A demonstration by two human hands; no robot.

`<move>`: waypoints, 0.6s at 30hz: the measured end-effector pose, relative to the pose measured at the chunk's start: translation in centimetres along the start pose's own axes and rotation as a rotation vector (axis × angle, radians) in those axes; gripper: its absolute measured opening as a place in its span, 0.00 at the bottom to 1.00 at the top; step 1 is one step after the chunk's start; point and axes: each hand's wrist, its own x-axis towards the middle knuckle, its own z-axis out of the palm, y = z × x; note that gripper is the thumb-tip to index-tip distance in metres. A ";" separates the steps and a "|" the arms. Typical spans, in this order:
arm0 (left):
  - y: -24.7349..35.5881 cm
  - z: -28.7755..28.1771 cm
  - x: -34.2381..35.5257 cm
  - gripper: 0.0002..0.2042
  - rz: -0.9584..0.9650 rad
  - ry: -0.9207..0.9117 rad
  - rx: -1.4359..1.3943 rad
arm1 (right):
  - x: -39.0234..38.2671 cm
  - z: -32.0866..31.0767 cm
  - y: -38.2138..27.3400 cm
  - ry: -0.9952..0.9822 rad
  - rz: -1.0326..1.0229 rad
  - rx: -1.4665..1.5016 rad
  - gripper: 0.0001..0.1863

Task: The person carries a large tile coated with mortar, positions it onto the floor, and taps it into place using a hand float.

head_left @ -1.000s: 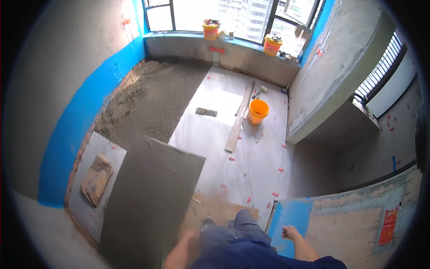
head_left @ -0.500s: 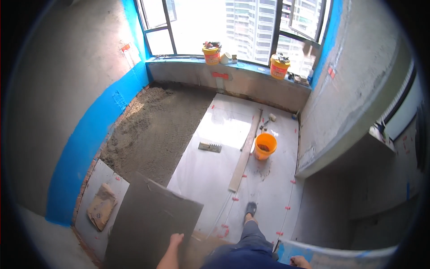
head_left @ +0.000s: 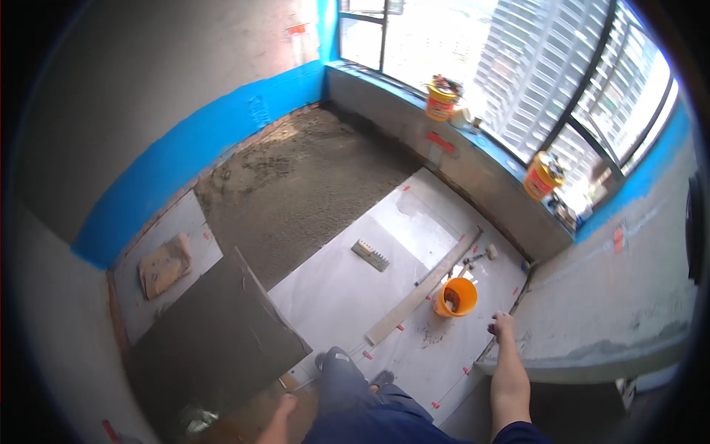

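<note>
At the lower left, a large dark grey tile (head_left: 222, 333) stands tilted, a rough smear along its upper edge. My left hand (head_left: 285, 403) is closed at its near edge, fingers partly hidden. My right arm reaches out to the right; my right hand (head_left: 501, 324) is in the air near the wall with loosely curled, parted fingers and nothing in it. Left of that hand, an orange bucket (head_left: 464, 290) with brown stuff inside sits on the laid pale tiles (head_left: 333, 296). A notched trowel (head_left: 370, 255) lies on them, beside a long straightedge board (head_left: 421, 288).
Grey mortar bed (head_left: 288, 185) covers the floor's far left. A folded brown paper bag (head_left: 165, 266) lies on a pale tile at left. A mallet (head_left: 488, 253) rests beyond the bucket. Two yellow buckets (head_left: 442, 98) stand on the window sill; red clips (head_left: 367, 355) dot the tile joints.
My view has swung to the right and my body has turned. The dark tile leans further toward the lower left. My right hand has gone from beside my body to stretched out forward.
</note>
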 end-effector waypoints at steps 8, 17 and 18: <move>2.6 3.8 6.9 0.12 -0.019 -0.081 -0.033 | -9.8 36.3 -10.2 -0.737 -0.110 -0.346 0.15; 11.4 -2.7 13.6 0.16 -0.176 0.009 -0.276 | 0.6 44.5 -12.8 -0.984 -0.974 -2.214 0.10; 12.2 -3.8 13.5 0.16 -0.136 0.025 -0.342 | 3.3 45.3 -13.5 -0.807 -0.945 -2.169 0.12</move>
